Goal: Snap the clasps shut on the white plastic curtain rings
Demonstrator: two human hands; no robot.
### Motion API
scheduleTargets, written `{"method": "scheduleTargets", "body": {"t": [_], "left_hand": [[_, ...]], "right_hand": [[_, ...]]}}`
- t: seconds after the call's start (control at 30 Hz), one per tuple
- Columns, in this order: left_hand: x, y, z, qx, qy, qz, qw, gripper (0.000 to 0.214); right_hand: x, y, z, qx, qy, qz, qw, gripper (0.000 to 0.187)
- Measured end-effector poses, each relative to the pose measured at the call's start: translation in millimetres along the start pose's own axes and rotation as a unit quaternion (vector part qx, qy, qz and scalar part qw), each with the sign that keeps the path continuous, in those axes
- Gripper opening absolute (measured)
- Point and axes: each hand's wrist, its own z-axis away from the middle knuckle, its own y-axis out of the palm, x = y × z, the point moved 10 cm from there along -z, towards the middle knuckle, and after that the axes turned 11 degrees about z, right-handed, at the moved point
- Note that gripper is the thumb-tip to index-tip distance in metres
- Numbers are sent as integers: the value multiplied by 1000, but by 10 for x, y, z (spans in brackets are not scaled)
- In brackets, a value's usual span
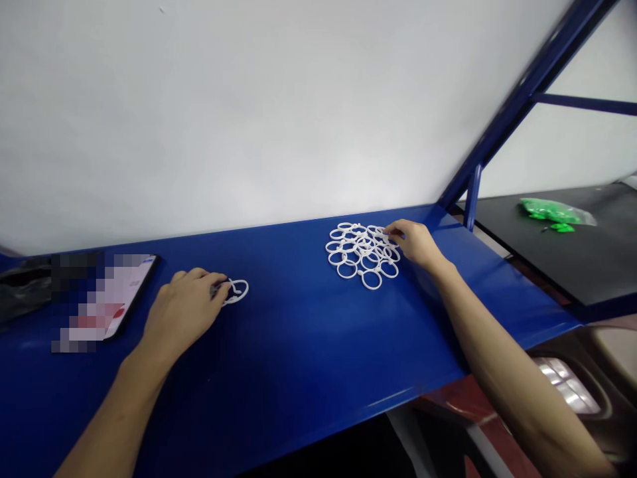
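Note:
Several white plastic rings (347,268) with small tabs lie in an overlapping heap on the blue shelf (298,358), toward the right. At the heap's right edge my right hand (411,240) has its thumb and fingertips closed together on one of the rings. Further left, another white ring (241,289) lies flat on the shelf. My left hand (192,299) is over its left side, thumb and forefinger pinched at the ring. The fingers partly hide that ring.
A phone (132,299), partly blurred out, lies left of my left hand, beside a black plastic bag (24,285). A blue metal frame (497,126) rises at the right. Beyond it, a black table (562,265) holds a clear bag of green pieces (552,211).

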Motion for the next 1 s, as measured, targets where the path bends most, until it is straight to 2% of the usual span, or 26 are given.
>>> {"method": "scheduleTargets", "body": {"t": [0.37,0.6,0.73,0.83,0.9,1.0], "left_hand": [[-114,-125,7,-15,-12,56,998,26],[-165,-233,21,-38,-28,88,995,27],[-162,-299,27,-47,-41,87,994,29],[-200,-353,42,-67,-30,96,993,29],[-249,-385,59,-85,-19,111,990,29],[-373,-400,85,-98,3,147,984,31]], "right_hand": [[91,-95,17,-11,-7,-6,1000,23],[100,-200,34,-42,-3,5,999,23],[196,-308,65,-86,-9,13,996,23],[415,-411,122,-135,-23,9,990,21],[668,-435,174,-149,-44,-10,988,20],[1206,-334,256,-106,-100,-77,986,20]]}}
